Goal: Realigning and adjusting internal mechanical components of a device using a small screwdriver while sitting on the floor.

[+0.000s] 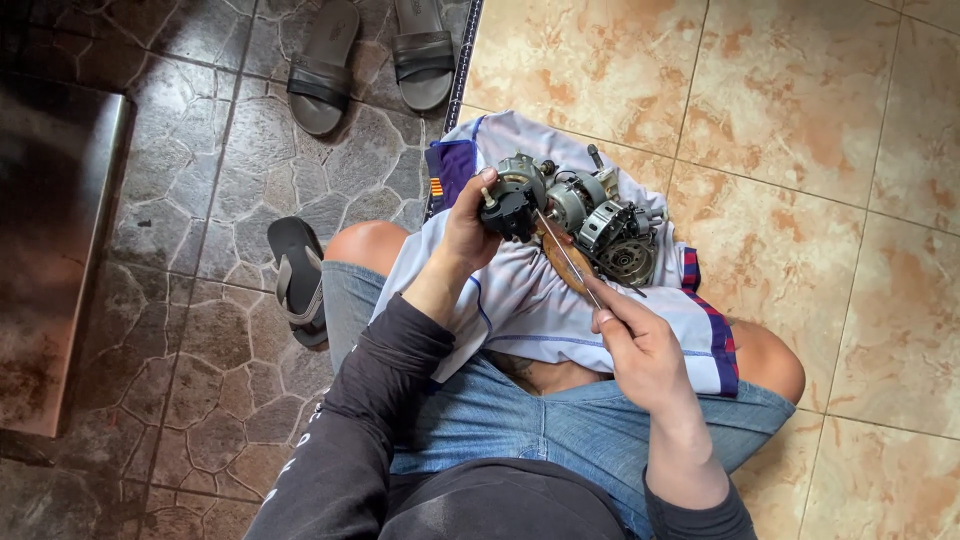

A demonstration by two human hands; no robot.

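Note:
My left hand (466,232) grips a small dark motor part (512,200) and holds it up over my lap. Pinched in my right hand (640,352) is a thin metal tool (568,258), its tip reaching up to the motor part. A cluster of grey motor pieces (610,228) lies on a white cloth with blue and red trim (530,300) spread across my knees. I sit in denim shorts (540,420) with dark long sleeves.
A pair of dark sandals (372,58) lies at the top on grey stone paving. Another sandal (297,278) rests beside my left knee. Beige glossy tiles (800,120) cover the floor to the right. A dark metal surface (50,250) stands at far left.

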